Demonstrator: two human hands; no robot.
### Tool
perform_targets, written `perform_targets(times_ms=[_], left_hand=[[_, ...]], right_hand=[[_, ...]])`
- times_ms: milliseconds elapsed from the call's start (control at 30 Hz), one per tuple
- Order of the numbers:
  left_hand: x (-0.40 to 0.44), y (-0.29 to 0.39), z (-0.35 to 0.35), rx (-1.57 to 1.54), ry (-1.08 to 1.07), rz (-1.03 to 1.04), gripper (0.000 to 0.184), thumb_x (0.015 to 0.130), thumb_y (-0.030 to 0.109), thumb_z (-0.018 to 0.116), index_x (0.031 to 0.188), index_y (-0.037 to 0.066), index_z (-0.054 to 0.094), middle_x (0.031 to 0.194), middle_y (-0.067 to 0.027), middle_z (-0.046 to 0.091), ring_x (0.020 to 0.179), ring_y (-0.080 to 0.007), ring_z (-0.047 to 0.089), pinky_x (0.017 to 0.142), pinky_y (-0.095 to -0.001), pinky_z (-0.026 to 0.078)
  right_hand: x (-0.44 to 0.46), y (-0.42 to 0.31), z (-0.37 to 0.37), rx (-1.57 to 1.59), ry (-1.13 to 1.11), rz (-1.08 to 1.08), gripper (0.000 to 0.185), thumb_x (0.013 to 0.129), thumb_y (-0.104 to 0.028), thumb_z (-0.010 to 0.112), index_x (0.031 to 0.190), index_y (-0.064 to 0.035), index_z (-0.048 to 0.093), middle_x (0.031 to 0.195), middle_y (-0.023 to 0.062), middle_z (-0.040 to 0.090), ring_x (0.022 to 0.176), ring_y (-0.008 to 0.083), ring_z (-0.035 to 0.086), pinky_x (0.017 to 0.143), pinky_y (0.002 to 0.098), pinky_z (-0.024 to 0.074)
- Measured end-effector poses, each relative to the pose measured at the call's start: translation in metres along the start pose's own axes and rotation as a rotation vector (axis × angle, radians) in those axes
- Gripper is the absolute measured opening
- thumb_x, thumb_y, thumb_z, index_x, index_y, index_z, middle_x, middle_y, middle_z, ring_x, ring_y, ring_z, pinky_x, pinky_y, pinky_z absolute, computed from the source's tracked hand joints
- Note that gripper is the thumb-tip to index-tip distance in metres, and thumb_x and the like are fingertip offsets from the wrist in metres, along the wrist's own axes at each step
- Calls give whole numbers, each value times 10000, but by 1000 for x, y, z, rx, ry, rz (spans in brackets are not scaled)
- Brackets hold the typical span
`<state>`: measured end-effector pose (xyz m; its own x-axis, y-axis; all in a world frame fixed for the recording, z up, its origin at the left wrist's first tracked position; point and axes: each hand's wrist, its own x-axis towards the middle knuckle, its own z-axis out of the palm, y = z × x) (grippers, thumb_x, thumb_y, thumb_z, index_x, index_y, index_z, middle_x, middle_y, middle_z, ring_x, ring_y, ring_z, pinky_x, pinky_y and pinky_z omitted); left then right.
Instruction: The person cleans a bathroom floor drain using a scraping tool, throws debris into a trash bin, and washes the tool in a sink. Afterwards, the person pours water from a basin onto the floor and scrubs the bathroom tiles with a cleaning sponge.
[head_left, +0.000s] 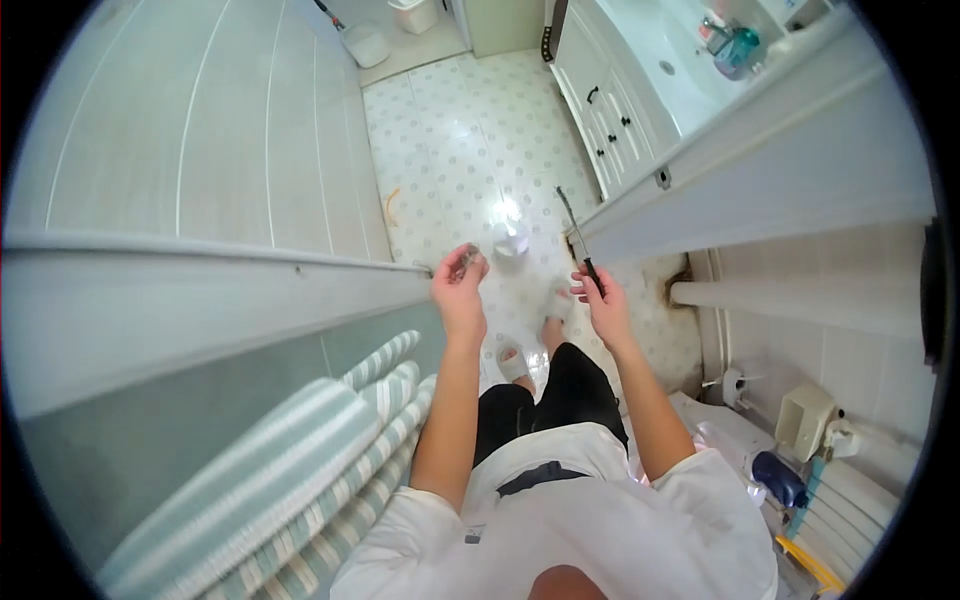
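My left hand (461, 280) is raised over the tiled floor, its fingers closed round a small greyish clump (468, 257) that I cannot make out clearly. In my right hand (601, 295) is a thin tool (574, 225) with a black handle, held between thumb and fingers. Its slender dark shaft points up and away, near the door frame's edge. Between and beyond the hands, a white round object (510, 240) rests on the floor. The two hands are apart.
Striped towels (330, 450) hang at the lower left. A white cabinet with a sink (660, 90) stands at the upper right. A dark blue bottle (779, 478) and a beige holder (803, 422) are at the lower right. White bins (366, 45) stand at the top.
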<state>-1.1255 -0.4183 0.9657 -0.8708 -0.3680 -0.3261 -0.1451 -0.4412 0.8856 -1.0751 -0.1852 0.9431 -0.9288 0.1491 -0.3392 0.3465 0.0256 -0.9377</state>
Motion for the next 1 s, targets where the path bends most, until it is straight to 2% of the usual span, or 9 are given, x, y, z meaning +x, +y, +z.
perform_targets(times_ms=[133,367,533,633,800,1000], left_hand=[[73,20,32,-32,55,11,251,919,-37,669,1167,-28,635,1032,-79,666,906,-155,653,812,-279,570],[209,50,85,-31,167,67,272,922,-37,660,1190,-30,616,1079,-73,653,953,-151,645,832,-284,563],[286,95,106,-74,198,108,285,918,-47,666,1198,-31,621,1054,-64,657,950,-139,639,840,-293,564],[326,120,108,61,175,138,271,910,-55,673,1178,-33,638,1066,-70,667,962,-139,641,860,-287,554],[417,140,98,252,145,188,260,870,-40,721,1127,-23,687,1057,-42,669,894,-106,621,832,-244,514],[543,183,106,163,85,75,310,866,-75,699,1172,-33,668,1087,-65,680,969,-127,635,879,-267,519]], right_hand=[[72,-6,0,-8,34,-1,292,1018,-156,561,1266,-14,622,1119,90,728,927,156,696,815,296,531],[229,-18,42,-28,-74,-3,251,1010,-144,585,1213,-5,636,1071,89,732,914,152,704,822,300,537],[325,-90,88,0,-144,11,239,1012,-122,588,1205,13,631,1087,95,726,941,155,698,850,290,534],[379,-119,119,44,-181,-19,232,1008,-98,589,1206,14,637,1084,89,723,944,154,689,857,292,536],[474,-142,166,39,-229,-147,221,989,-59,604,1188,27,649,1076,85,721,942,142,680,873,283,534],[569,-196,222,-219,-174,-236,208,959,-50,636,1145,38,666,1056,101,730,948,163,688,870,294,528]])
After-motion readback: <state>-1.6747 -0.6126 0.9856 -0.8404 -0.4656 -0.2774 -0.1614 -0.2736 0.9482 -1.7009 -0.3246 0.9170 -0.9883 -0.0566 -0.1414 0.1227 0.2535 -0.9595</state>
